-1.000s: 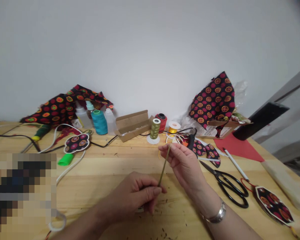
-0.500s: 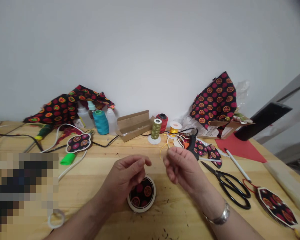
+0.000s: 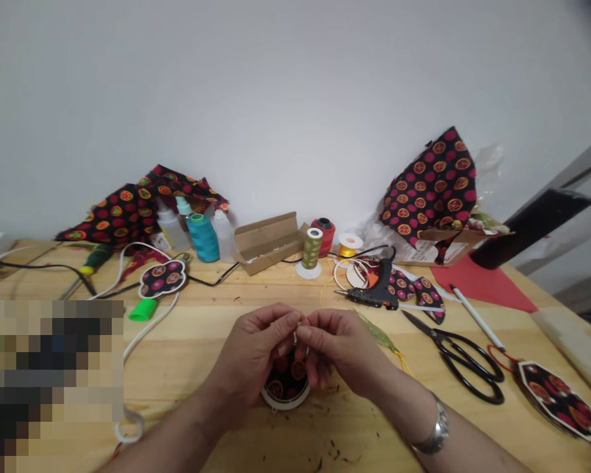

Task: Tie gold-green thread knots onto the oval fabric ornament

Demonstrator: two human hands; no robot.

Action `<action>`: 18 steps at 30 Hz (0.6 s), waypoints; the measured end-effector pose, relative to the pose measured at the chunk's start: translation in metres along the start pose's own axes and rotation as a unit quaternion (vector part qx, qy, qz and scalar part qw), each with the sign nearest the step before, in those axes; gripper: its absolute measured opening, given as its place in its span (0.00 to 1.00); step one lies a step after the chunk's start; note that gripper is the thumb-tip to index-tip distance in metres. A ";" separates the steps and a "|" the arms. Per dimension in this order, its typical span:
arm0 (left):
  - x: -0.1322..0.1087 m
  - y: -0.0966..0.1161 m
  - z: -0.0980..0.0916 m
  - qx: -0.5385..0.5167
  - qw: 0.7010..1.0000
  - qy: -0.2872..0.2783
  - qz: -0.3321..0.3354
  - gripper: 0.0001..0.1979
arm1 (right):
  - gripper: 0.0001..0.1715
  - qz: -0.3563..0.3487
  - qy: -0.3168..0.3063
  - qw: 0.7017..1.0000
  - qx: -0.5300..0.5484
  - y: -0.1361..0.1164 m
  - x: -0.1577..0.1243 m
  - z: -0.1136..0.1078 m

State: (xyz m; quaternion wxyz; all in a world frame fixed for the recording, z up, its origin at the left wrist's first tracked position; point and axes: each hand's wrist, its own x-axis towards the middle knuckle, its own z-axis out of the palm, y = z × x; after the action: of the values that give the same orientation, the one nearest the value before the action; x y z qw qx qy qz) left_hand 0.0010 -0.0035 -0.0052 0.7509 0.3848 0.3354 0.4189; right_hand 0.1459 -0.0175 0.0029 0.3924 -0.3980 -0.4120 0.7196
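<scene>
My left hand (image 3: 259, 348) and my right hand (image 3: 337, 341) meet over the table, thumbs and forefingers pinched together at the same spot. Whatever is between the fingertips is too small to make out. Directly beneath them lies a round patterned-fabric piece with a white rim (image 3: 286, 402), its upper part hidden by the hands. Just past my right hand is a green tassel (image 3: 381, 334) with yellow cord (image 3: 402, 361), partly covered by the wrist. Black-handled scissors (image 3: 453, 358) rest farther right.
A black glue gun (image 3: 374, 292) lies behind my right hand. Thread spools, including an olive one (image 3: 313, 249) and a teal one (image 3: 204, 238), stand by the wall with an open cardboard box (image 3: 268, 246). A flower-shaped piece (image 3: 162, 279) and white cable sit left.
My hands were apart and have come together at the fingertips above the round piece. The green tassel now shows beside my right wrist. The view has shifted slightly.
</scene>
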 end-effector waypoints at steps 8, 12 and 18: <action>0.001 0.002 0.002 0.001 0.997 0.081 0.001 0.10 | 0.15 0.060 -0.071 0.989 -0.116 -0.003 -0.009 0.002; 0.002 0.004 0.002 -0.001 0.994 0.106 0.019 0.10 | 0.11 0.031 -0.176 0.960 -0.214 0.002 -0.016 0.004; 0.006 0.003 -0.002 -0.015 0.990 0.137 0.038 0.08 | 0.18 -0.146 -0.396 0.808 -0.411 -0.002 -0.029 0.009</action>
State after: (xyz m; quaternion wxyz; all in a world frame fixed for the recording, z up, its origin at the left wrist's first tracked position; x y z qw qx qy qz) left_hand 0.0005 0.0039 -0.0048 0.6874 0.3246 0.4140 0.5007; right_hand 0.1496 -0.0449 0.0150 0.0956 -0.1372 -0.8421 0.5127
